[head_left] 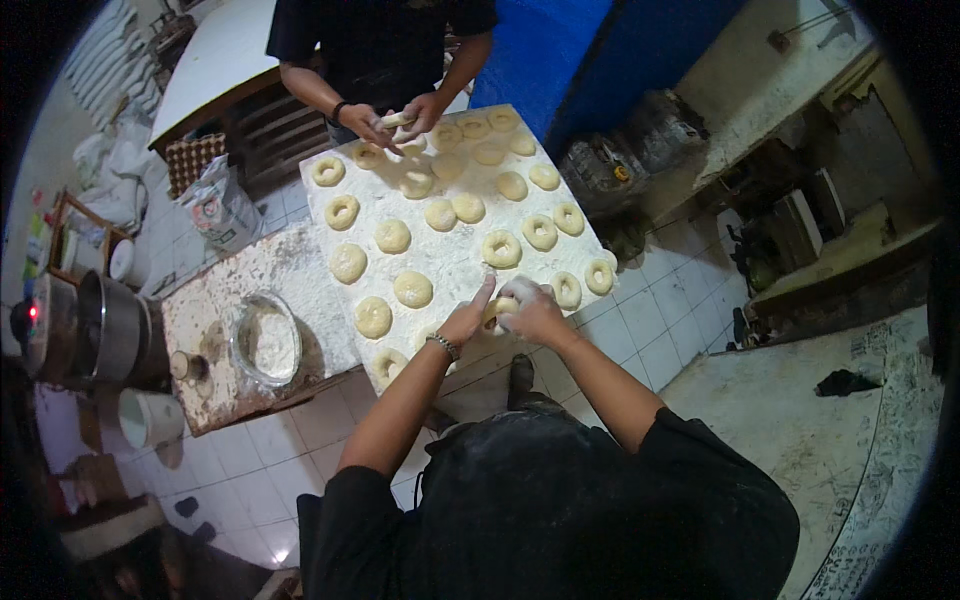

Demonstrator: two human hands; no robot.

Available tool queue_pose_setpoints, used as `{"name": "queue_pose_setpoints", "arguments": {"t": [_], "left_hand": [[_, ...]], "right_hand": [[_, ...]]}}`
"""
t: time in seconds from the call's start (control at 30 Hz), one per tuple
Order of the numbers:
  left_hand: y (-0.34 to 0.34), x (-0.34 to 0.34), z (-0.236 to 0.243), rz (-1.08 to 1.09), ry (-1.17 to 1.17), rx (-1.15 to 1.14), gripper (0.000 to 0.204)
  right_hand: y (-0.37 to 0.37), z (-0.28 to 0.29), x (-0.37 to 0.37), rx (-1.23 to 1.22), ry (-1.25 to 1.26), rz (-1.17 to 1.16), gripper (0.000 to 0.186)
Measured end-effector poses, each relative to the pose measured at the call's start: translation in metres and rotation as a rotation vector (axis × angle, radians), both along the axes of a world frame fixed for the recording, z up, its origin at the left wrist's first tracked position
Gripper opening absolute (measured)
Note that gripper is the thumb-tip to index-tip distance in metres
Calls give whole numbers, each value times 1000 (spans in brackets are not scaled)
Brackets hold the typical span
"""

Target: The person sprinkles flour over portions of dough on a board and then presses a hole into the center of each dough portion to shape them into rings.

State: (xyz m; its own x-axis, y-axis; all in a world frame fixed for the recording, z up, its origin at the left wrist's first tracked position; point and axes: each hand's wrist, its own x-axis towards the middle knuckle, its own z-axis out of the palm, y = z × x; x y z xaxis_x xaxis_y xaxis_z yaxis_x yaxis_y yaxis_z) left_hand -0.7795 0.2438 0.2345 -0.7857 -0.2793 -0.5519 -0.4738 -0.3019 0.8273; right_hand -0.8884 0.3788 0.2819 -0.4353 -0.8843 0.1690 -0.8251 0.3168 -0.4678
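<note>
At the near edge of a floured board [440, 262], my left hand [465, 322] and my right hand [533, 312] hold a pale dough ring [497, 312] between them. My left thumb points up beside it, and the other left fingers are partly hidden. Flour whitens my right fingers, which curl over the ring's right side. Just beyond my hands lies another dough ring [501, 249]. Several rings and round dough pieces, such as a dough ball [413, 289], are spread over the board. Across from me, a person's hands [400, 122] hold a dough ring too.
Left of the board, a flour-dusted table [215, 300] carries a clear bowl of flour [268, 340] and a small wooden cylinder [187, 366]. Metal pots [108, 325] and a white bucket [150, 418] stand farther left. A blue panel [560, 50] rises behind the board.
</note>
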Motion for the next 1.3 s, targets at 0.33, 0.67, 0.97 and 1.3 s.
{"name": "queue_pose_setpoints", "arguments": {"t": [0.33,0.67,0.97,1.3], "left_hand": [[49,-70,95,206,406,498,93],[93,-115,52,215,224,203,78],[91,-63,33,367,154,79,72],[-23,-8,6,410,175,21,27]], "right_hand": [[51,19,-79,-255,-166,-168,17],[93,12,-140,80,-1348,78,35],[51,5,-133,168,-1315,379,32],[-46,-11,-104,244,-1134,122,21]]}}
